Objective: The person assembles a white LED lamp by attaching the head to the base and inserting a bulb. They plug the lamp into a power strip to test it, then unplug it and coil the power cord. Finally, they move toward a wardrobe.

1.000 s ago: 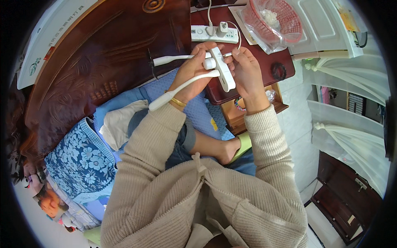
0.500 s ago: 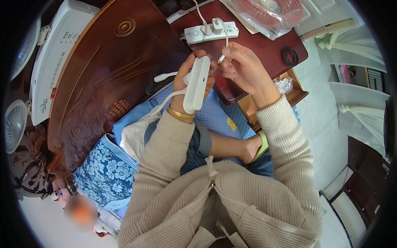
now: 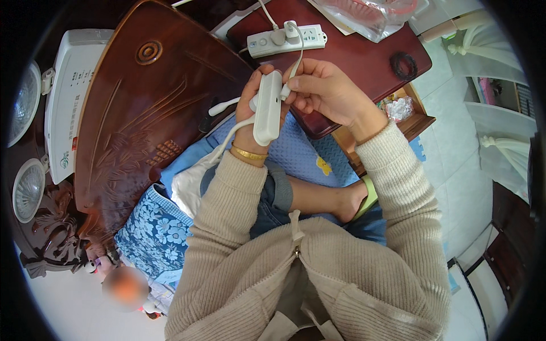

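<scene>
My left hand is wrapped round a white oblong device with rounded ends and a small dark port on its side. A white lead runs down from it past the wrist, and a white stub sticks out beyond the fingers. In a pinch, my right hand grips the plug of a white charging cable. The plug's tip is right beside the port; whether it touches cannot be made out. The cable leads up to a white power strip on the dark red tabletop.
An open drawer holds a crinkled clear packet. A black coil and a pink basket in plastic lie on the tabletop. The carved wooden headboard stands left, near a white lamp unit and floral bedding.
My right hand has brought the cable plug down and left, close to the port on the white device. The whole view has shifted slightly.
</scene>
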Demonstrator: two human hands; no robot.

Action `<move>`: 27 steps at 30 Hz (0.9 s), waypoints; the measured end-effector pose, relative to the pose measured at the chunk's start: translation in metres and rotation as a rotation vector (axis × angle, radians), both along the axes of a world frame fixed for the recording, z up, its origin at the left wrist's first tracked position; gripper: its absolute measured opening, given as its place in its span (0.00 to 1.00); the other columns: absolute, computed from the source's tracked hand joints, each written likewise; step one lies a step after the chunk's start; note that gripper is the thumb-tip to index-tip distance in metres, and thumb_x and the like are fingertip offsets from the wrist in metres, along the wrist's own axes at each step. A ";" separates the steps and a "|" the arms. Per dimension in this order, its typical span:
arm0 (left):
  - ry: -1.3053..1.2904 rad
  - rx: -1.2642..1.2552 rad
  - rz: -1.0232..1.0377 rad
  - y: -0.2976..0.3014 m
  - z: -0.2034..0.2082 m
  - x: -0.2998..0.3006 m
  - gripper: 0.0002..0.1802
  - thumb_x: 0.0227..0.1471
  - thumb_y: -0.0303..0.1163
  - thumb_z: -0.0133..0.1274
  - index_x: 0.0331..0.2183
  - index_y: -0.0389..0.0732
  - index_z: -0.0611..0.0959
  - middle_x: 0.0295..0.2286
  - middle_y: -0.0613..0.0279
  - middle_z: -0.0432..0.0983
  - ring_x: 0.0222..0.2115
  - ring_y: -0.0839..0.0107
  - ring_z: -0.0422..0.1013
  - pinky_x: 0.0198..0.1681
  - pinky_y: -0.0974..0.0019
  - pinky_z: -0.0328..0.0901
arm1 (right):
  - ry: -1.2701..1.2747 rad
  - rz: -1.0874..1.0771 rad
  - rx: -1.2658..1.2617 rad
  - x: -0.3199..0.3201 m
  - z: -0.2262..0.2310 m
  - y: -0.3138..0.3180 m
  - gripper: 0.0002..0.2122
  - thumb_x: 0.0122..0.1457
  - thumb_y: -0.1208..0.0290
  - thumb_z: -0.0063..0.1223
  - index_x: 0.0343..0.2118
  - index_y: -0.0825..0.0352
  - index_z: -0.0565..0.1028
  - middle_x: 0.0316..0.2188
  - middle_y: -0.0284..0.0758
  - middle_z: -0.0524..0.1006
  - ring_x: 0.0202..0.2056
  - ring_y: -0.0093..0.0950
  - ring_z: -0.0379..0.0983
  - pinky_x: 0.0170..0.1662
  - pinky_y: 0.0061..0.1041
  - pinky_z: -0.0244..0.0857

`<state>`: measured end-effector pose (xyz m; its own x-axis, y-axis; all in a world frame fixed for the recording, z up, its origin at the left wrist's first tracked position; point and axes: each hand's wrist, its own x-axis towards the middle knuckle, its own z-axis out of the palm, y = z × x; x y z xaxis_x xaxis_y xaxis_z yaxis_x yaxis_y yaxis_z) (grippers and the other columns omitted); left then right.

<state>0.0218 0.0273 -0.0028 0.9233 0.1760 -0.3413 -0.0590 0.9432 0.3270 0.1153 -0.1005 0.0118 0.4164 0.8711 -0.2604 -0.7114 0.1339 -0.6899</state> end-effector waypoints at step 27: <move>-0.107 -0.160 -0.102 0.006 -0.010 0.000 0.13 0.58 0.36 0.41 0.37 0.39 0.75 0.32 0.55 0.74 0.30 0.66 0.73 0.27 0.72 0.72 | -0.030 -0.066 0.058 -0.003 -0.006 -0.008 0.06 0.54 0.73 0.53 0.32 0.70 0.72 0.25 0.35 0.76 0.22 0.18 0.72 0.24 0.12 0.65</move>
